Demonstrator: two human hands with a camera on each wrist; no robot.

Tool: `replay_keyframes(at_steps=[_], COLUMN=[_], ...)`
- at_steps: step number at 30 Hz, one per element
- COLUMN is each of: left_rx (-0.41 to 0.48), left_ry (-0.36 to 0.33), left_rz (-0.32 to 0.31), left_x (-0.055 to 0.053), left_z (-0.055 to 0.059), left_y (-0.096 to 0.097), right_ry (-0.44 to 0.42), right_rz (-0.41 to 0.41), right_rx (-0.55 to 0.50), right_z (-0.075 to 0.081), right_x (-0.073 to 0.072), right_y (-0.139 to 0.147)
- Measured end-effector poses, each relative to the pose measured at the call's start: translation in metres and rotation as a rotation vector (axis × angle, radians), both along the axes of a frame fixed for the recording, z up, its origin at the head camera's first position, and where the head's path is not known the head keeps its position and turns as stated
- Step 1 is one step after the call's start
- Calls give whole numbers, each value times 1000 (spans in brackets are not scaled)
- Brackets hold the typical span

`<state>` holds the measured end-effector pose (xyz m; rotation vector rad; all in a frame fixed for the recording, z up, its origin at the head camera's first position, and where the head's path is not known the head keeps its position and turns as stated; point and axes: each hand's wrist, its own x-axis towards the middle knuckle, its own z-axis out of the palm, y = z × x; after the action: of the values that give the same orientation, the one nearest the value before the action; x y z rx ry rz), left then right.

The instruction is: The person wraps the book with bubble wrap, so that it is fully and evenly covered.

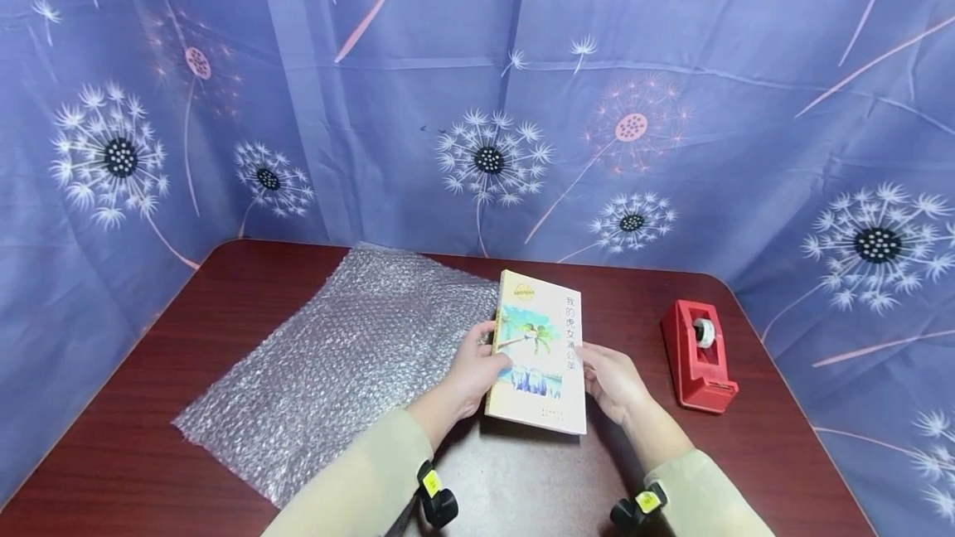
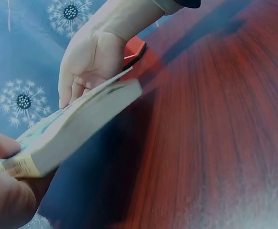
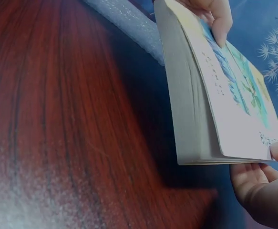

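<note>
A paperback book (image 1: 540,313) with a palm tree and blue picture on its pale cover is held up over the table, cover facing up. My left hand (image 1: 470,375) grips its spine side, the thumb lying on the cover. At the opposite edge, my right hand (image 1: 615,384) pinches the book, with its thumb on the cover and its fingers beneath. The right wrist view shows the thick page block (image 3: 184,95) and the front cover lifted slightly off the pages. Underneath, the book casts a dark shadow on the wood.
A sheet of bubble wrap (image 1: 328,355) lies flat on the left of the dark red table (image 1: 246,288), reaching close to the left hand. To the right stands a red tape dispenser (image 1: 690,355) with a small roll. A blue dandelion-print curtain (image 1: 373,106) hangs behind the table.
</note>
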<state>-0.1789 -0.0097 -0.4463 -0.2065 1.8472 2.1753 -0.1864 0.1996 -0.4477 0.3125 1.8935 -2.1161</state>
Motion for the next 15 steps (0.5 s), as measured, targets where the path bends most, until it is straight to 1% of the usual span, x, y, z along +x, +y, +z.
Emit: replay_keyframes(at_steps=[5, 10, 12, 15], left_rx=[21, 61, 62, 56], left_ry=[3, -20, -31, -45], left_rz=[-33, -63, -69, -78], left_x=[0, 0, 0, -1], left_z=[-3, -4, -4, -4], left_y=[-9, -18, -21, -26], right_ry=[3, 10, 14, 8], right_rz=[-2, 10, 22, 17], right_rx=[-30, -55, -60, -74], right_z=[2, 6, 6, 8], right_x=[1, 2, 2, 2], right_y=[-2, -4, -5, -7])
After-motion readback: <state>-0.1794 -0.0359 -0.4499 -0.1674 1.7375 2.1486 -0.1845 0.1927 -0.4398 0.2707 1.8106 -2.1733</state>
